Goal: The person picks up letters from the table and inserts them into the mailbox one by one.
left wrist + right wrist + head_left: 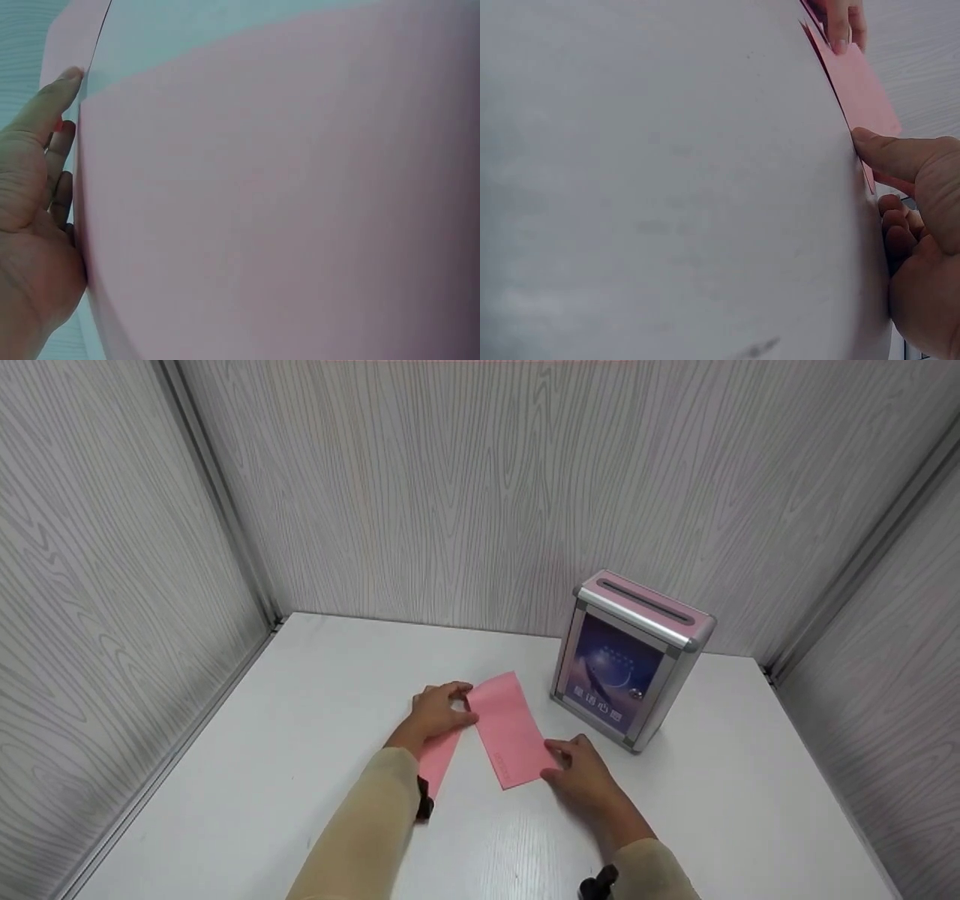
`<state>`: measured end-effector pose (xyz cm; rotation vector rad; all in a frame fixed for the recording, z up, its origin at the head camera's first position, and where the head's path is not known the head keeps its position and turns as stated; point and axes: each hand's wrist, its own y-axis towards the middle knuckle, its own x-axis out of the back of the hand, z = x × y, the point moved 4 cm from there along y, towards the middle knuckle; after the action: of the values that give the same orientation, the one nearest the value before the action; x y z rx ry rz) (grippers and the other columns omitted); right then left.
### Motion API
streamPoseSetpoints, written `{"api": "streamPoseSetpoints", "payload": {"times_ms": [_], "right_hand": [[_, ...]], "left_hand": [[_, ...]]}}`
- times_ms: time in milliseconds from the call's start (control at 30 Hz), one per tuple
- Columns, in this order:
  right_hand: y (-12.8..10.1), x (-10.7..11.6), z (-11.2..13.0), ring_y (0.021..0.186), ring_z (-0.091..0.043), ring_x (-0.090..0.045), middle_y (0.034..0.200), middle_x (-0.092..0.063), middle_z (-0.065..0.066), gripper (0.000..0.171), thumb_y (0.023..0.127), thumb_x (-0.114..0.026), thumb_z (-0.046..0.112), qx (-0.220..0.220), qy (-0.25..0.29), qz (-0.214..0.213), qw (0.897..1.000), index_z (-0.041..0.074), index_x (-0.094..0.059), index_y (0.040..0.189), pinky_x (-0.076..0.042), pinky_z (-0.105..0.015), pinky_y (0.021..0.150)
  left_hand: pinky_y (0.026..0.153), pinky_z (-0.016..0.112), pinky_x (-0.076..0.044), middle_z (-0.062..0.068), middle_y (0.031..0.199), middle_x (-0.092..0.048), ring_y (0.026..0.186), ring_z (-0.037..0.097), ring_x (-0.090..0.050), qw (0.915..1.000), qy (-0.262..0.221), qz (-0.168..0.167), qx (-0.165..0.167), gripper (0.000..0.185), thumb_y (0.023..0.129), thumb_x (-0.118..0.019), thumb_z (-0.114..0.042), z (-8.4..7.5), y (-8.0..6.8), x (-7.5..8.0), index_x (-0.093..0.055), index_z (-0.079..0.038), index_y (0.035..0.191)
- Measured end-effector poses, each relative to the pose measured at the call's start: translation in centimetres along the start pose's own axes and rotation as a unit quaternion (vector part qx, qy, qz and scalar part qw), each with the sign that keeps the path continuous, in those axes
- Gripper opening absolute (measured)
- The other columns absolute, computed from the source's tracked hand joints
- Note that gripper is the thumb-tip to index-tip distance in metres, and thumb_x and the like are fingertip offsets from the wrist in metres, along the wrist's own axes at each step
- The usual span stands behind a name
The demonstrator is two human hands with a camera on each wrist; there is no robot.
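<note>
Both hands hold a pink envelope (510, 727) over the white table, a faint line of print near its lower short edge. At its upper left edge my left hand (435, 714) pinches it between thumb and fingers. My right hand (591, 780) grips the lower right edge, its thumb (885, 154) lying on the paper in the right wrist view. Two layers show at one end of the envelope (859, 86) there. A second pink paper (441, 761) lies partly hidden under my left wrist; pink paper (247, 210) fills much of the left wrist view.
A silver-framed box (619, 671) with a pink top and a long slot (645, 601) stands at the right back, beyond my right hand. Wood-grained panels (420, 495) enclose the white table (277, 720) at the back and sides.
</note>
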<state>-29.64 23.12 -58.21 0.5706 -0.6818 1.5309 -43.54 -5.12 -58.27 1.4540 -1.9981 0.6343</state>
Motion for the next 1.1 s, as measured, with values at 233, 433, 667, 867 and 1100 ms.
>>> {"api": "streamPoseSetpoints", "payload": {"times_ms": [233,433,667,867,1100], "right_hand": [[-0.1,0.2,0.0,0.108,-0.022,-0.051,0.117,-0.055,-0.007,0.056,0.097,-0.083,0.022,0.004,0.01,-0.002,1.0,0.015,-0.066,0.15,-0.049,-0.044,0.1],[-0.2,0.1,0.1,0.116,-0.024,-0.055,0.124,-0.058,-0.007,0.055,0.097,-0.083,0.023,-0.004,0.015,-0.003,1.0,0.018,-0.066,0.149,-0.05,-0.052,0.112],[0.1,0.1,-0.1,0.111,-0.023,-0.054,0.122,-0.058,-0.007,0.055,0.097,-0.083,0.025,-0.002,-0.004,-0.002,1.0,0.018,-0.066,0.149,-0.051,-0.05,0.109],[0.7,0.3,-0.1,0.106,-0.023,-0.053,0.117,-0.058,-0.008,0.056,0.096,-0.084,0.023,0.005,-0.007,-0.009,1.0,0.014,-0.066,0.148,-0.05,-0.046,0.101],[0.9,0.5,-0.1,0.107,-0.023,-0.056,0.117,-0.06,-0.009,0.045,0.093,-0.085,0.02,0.017,-0.001,-0.023,1.0,0.009,-0.07,0.134,-0.052,-0.047,0.1]], "left_hand": [[0.122,0.056,-0.033,0.003,0.146,-0.066,0.138,0.03,-0.052,0.9997,0.02,0.014,0.001,0.069,0.092,-0.086,-0.042,-0.3,0.5,0.2,-0.057,-0.026,0.153],[0.118,0.057,-0.032,0.003,0.12,-0.069,0.114,0.025,-0.061,0.9998,0.003,0.004,-0.019,0.045,0.103,-0.074,-0.028,-1.0,0.9,0.8,-0.059,-0.022,0.146],[0.093,0.042,-0.052,0.007,0.109,-0.068,0.093,0.019,-0.061,0.9947,-0.102,0.005,-0.015,0.029,0.11,-0.062,-0.016,-2.1,0.2,1.5,-0.061,-0.017,0.139],[0.09,0.038,-0.056,0.015,0.129,-0.069,0.11,0.026,-0.068,0.9886,-0.15,0.009,-0.013,0.028,0.11,-0.061,-0.015,-3.1,0.0,2.3,-0.059,-0.017,0.138],[0.096,0.045,-0.056,0.017,0.124,-0.073,0.11,0.028,-0.076,0.9819,-0.187,0.002,-0.026,0.028,0.109,-0.058,-0.01,-4.4,0.2,3.4,-0.058,-0.013,0.137]]}}
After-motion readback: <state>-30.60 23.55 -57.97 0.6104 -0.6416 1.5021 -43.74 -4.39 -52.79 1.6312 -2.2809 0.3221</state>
